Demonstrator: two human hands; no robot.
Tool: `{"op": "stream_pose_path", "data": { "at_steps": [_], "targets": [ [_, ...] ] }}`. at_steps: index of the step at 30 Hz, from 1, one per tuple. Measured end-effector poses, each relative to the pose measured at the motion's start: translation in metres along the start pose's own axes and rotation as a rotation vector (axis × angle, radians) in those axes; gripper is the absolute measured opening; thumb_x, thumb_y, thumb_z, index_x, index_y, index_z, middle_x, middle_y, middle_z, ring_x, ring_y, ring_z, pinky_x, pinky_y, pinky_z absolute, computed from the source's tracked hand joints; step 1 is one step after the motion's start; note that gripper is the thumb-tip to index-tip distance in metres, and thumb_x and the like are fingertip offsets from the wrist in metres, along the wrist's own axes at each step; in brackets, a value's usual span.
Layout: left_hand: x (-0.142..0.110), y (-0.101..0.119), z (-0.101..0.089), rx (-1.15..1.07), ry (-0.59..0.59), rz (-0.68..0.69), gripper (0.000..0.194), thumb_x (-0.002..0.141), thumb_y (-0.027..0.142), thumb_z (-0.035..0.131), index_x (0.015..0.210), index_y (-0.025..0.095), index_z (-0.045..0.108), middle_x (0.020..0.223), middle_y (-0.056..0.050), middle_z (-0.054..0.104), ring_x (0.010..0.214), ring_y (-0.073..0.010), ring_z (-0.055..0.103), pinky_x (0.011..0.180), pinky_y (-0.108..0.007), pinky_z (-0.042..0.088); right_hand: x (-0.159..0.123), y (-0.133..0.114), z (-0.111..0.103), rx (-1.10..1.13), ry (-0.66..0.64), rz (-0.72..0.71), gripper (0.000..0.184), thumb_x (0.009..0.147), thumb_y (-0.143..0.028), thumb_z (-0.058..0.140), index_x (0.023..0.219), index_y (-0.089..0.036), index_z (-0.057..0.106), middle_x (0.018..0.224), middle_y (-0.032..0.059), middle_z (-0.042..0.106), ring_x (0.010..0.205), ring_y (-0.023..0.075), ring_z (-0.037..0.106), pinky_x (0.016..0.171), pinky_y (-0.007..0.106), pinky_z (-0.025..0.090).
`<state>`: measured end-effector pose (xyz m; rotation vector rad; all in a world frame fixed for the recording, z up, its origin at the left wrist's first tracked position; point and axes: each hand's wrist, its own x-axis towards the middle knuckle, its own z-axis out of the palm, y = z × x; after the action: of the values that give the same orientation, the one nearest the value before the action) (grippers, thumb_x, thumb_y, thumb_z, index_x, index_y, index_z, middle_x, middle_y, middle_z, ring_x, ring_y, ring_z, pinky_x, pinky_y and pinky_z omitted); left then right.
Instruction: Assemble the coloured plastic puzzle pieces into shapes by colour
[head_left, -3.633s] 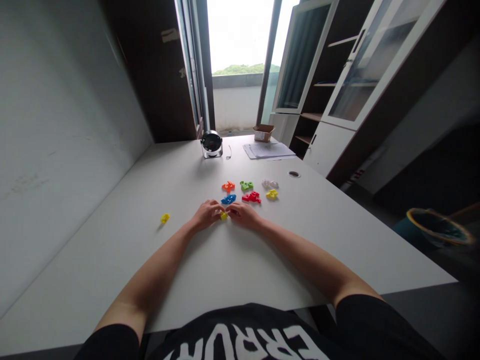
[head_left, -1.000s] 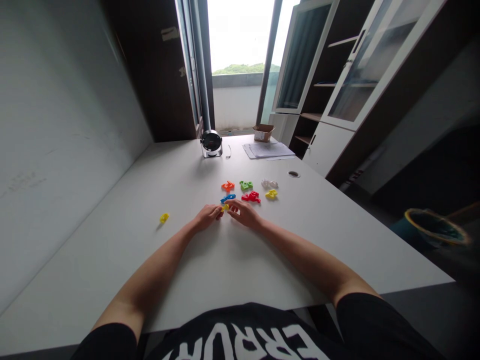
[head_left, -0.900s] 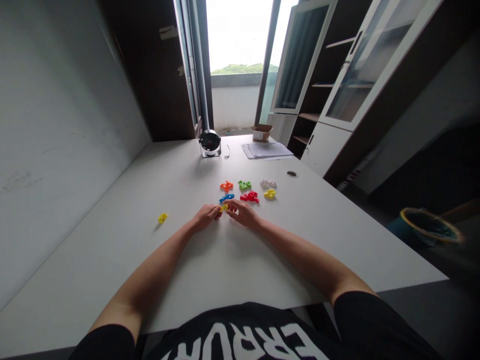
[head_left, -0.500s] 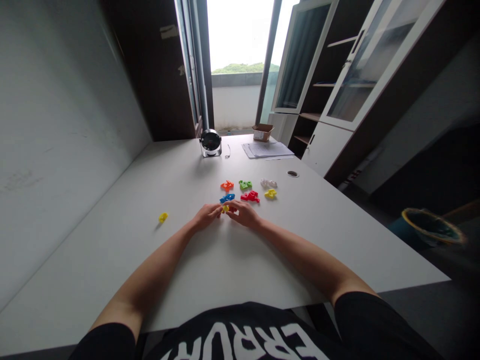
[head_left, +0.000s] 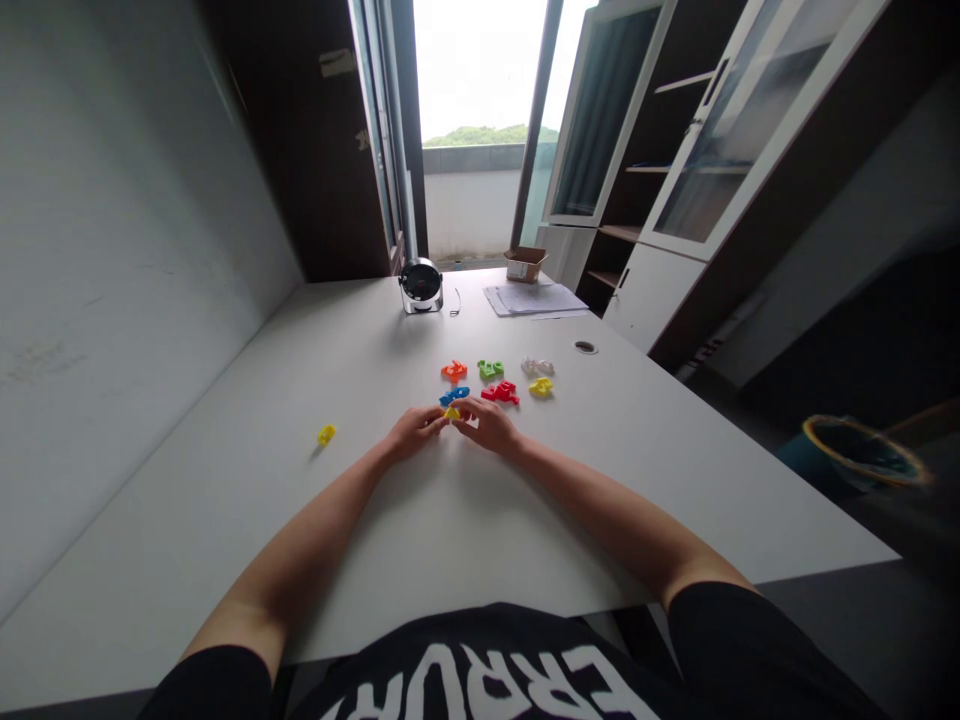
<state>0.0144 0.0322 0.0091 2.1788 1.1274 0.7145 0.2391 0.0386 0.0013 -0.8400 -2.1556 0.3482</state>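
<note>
Between my two hands is a small yellow plastic piece (head_left: 451, 413), too small for me to tell its kind. My left hand (head_left: 417, 432) grips it from the left with closed fingers. From the other side, my right hand (head_left: 487, 425) has its fingertips on the same piece. Just beyond the fingers lie blue pieces (head_left: 454, 396) and red pieces (head_left: 501, 393). Farther back are orange pieces (head_left: 454, 371), green pieces (head_left: 491, 369) and whitish clear pieces (head_left: 538, 366). Yellow pieces (head_left: 541, 387) lie to the right, and a lone yellow piece (head_left: 326, 435) sits off to the left.
All of this is on a white table (head_left: 375, 600). A round black device on a stand (head_left: 421, 284), papers (head_left: 536, 299) and a small cardboard box (head_left: 525, 264) stand at the far end. A cable hole (head_left: 585, 348) is at the right; a bin (head_left: 862, 455) is beyond the table.
The yellow piece between my fingers has turned and now shows a pointed top. Red bits seen by my fingers before are out of sight. My arms have barely moved.
</note>
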Motion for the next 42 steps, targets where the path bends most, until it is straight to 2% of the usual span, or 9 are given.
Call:
{"op": "stream_pose_path", "data": {
  "at_steps": [4, 8, 11, 15, 19, 23, 31, 42],
  "targets": [
    [0.0, 0.001, 0.001, 0.013, 0.008, -0.031, 0.035, 0.094, 0.046, 0.047, 0.094, 0.018, 0.068, 0.072, 0.002, 0.063, 0.065, -0.0122, 0.051, 0.064, -0.022, 0.038, 0.002, -0.002, -0.004, -0.039, 0.063, -0.015, 0.02, 0.091, -0.03, 0.062, 0.11, -0.024, 0.065, 0.093, 0.0034, 0.069, 0.073, 0.016, 0.061, 0.071, 0.029, 0.049],
    [0.0, 0.0, 0.001, 0.024, 0.016, -0.051, 0.031, 0.093, 0.041, 0.049, 0.099, 0.019, 0.07, 0.074, 0.001, 0.065, 0.066, -0.0126, 0.052, 0.064, -0.022, 0.039, 0.01, 0.01, -0.023, -0.102, 0.225, 0.032, 0.022, 0.092, -0.027, 0.058, 0.112, -0.023, 0.065, 0.092, 0.0042, 0.066, 0.08, 0.0183, 0.062, 0.078, 0.032, 0.05],
    [0.001, -0.001, 0.002, 0.024, 0.025, -0.045, 0.028, 0.092, 0.038, 0.051, 0.096, 0.02, 0.071, 0.075, 0.001, 0.066, 0.066, -0.0127, 0.053, 0.063, -0.022, 0.038, 0.014, 0.036, -0.048, -0.156, 0.381, 0.154, 0.023, 0.091, -0.027, 0.055, 0.11, -0.02, 0.065, 0.096, 0.0055, 0.066, 0.082, 0.0188, 0.062, 0.08, 0.033, 0.049],
    [0.002, -0.002, 0.003, 0.045, 0.038, -0.035, 0.025, 0.09, 0.035, 0.053, 0.092, 0.019, 0.072, 0.078, -0.001, 0.068, 0.069, -0.0132, 0.055, 0.064, -0.022, 0.039, 0.003, 0.088, -0.085, -0.307, 0.54, 0.402, 0.023, 0.087, -0.031, 0.054, 0.1, -0.017, 0.066, 0.088, 0.0063, 0.065, 0.078, 0.0207, 0.06, 0.081, 0.035, 0.048],
    [0.003, -0.002, 0.003, 0.067, 0.038, -0.025, 0.024, 0.09, 0.032, 0.053, 0.092, 0.019, 0.073, 0.08, 0.0, 0.069, 0.069, -0.0131, 0.056, 0.064, -0.022, 0.039, -0.016, 0.132, -0.105, -0.414, 0.547, 0.678, 0.023, 0.082, -0.038, 0.057, 0.088, -0.017, 0.066, 0.08, 0.0066, 0.066, 0.078, 0.0231, 0.058, 0.08, 0.036, 0.046],
    [0.002, -0.002, 0.003, 0.085, 0.042, -0.011, 0.023, 0.09, 0.03, 0.053, 0.092, 0.02, 0.072, 0.081, 0.0, 0.07, 0.069, -0.0128, 0.056, 0.064, -0.022, 0.039, -0.025, 0.152, -0.107, -0.437, 0.506, 0.779, 0.023, 0.081, -0.04, 0.056, 0.083, -0.018, 0.064, 0.085, 0.0086, 0.066, 0.084, 0.0238, 0.059, 0.084, 0.036, 0.045],
    [0.001, 0.002, 0.001, 0.104, 0.032, -0.026, 0.023, 0.089, 0.031, 0.053, 0.092, 0.02, 0.072, 0.084, -0.001, 0.071, 0.072, -0.0136, 0.058, 0.067, -0.023, 0.04, -0.027, 0.16, -0.1, -0.417, 0.462, 0.861, 0.025, 0.078, -0.042, 0.057, 0.085, -0.019, 0.066, 0.09, 0.0093, 0.065, 0.088, 0.0237, 0.057, 0.087, 0.036, 0.046],
    [0.001, 0.004, 0.001, 0.09, 0.023, -0.045, 0.025, 0.089, 0.034, 0.052, 0.093, 0.02, 0.072, 0.084, -0.001, 0.07, 0.073, -0.0146, 0.057, 0.068, -0.024, 0.041, -0.025, 0.153, -0.102, -0.395, 0.467, 0.857, 0.026, 0.078, -0.044, 0.057, 0.079, -0.019, 0.065, 0.086, 0.0089, 0.064, 0.085, 0.0233, 0.056, 0.084, 0.035, 0.046]
  ]
}}
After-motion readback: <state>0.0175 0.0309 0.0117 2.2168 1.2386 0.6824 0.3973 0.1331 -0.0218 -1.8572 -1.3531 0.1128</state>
